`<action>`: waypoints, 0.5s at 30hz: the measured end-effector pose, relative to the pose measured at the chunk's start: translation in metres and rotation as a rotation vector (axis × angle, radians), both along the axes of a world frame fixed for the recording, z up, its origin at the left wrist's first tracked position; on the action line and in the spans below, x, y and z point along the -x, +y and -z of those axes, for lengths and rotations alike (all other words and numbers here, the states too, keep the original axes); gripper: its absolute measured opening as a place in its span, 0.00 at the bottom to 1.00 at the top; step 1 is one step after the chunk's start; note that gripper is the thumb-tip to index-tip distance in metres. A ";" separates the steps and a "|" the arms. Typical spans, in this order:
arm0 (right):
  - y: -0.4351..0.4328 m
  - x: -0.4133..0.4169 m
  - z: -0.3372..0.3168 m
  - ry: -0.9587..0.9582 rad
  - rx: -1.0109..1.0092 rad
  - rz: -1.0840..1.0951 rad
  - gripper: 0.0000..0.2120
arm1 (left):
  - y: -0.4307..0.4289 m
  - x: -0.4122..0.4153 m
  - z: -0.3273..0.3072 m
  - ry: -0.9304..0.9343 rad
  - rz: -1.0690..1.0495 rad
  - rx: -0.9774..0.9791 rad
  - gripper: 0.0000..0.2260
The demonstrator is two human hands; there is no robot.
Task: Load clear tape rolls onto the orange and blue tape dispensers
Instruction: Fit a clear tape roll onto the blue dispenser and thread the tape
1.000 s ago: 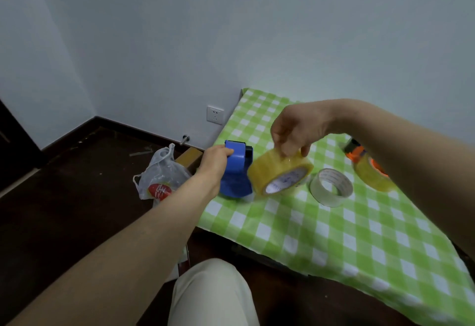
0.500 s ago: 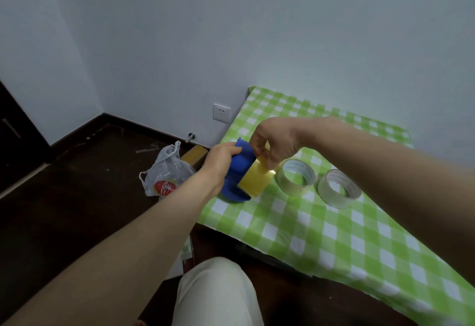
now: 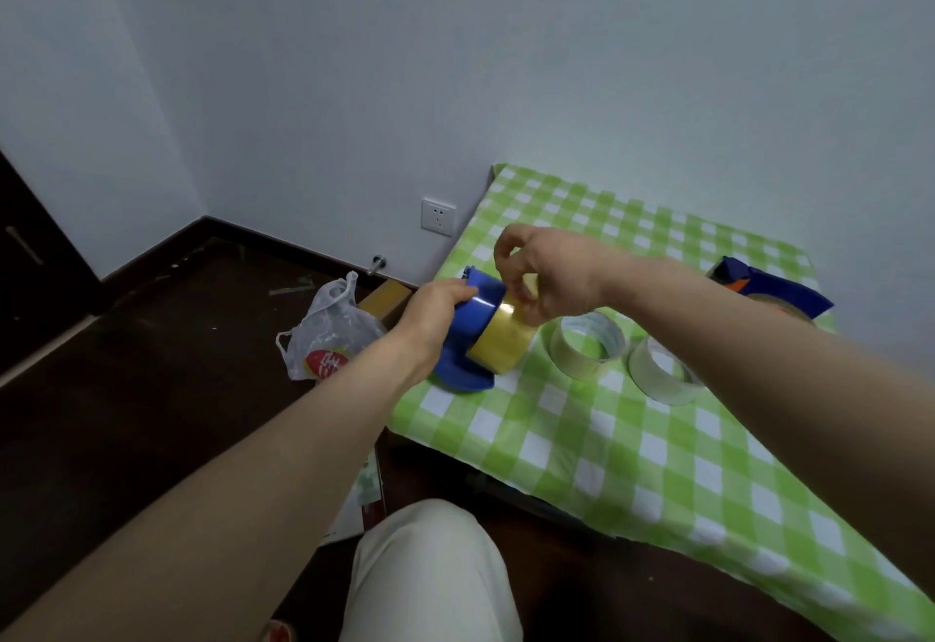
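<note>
At the near left corner of the green checked tablecloth (image 3: 657, 464), your left hand (image 3: 435, 307) curls its fingers round the back of the blue dispenser (image 3: 468, 338), which stands on the cloth close to the edge. The tape roll (image 3: 501, 340) leans tilted against the dispenser's open side and looks only partly seated. Your right hand (image 3: 549, 272) pinches its upper rim. Push it askew and it may jam or slip off, and a hard shove could slide the dispenser off the table. The roll is yellowish, translucent, wide and full. Beyond, two spare rolls (image 3: 577, 368) lie flat, and a second dispenser (image 3: 774, 287) rests at the far edge.
</note>
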State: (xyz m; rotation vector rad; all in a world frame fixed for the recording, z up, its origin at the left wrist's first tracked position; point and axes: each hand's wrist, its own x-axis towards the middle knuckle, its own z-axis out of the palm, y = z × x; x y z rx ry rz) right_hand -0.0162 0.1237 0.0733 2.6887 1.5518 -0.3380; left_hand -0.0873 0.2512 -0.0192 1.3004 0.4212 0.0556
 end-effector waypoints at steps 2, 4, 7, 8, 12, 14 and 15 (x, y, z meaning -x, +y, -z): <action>-0.005 0.001 0.000 -0.060 -0.006 -0.032 0.07 | -0.003 0.005 -0.005 -0.011 0.107 -0.112 0.03; -0.007 0.004 -0.003 -0.121 0.021 -0.043 0.06 | -0.004 0.008 -0.005 -0.008 0.236 -0.224 0.12; -0.003 0.008 -0.011 -0.185 0.103 -0.037 0.09 | -0.008 0.008 0.002 0.017 0.265 -0.324 0.23; -0.001 0.009 -0.013 -0.211 0.138 -0.048 0.10 | -0.009 0.007 0.004 0.021 0.243 -0.356 0.26; 0.006 0.005 -0.021 -0.364 0.151 -0.006 0.15 | -0.012 0.008 0.005 0.031 0.153 -0.373 0.38; 0.004 -0.002 -0.031 -0.383 -0.099 0.168 0.17 | -0.014 0.008 0.008 0.036 0.126 -0.358 0.43; 0.002 -0.006 -0.037 -0.354 -0.264 0.280 0.16 | -0.017 0.010 0.008 0.035 0.110 -0.349 0.42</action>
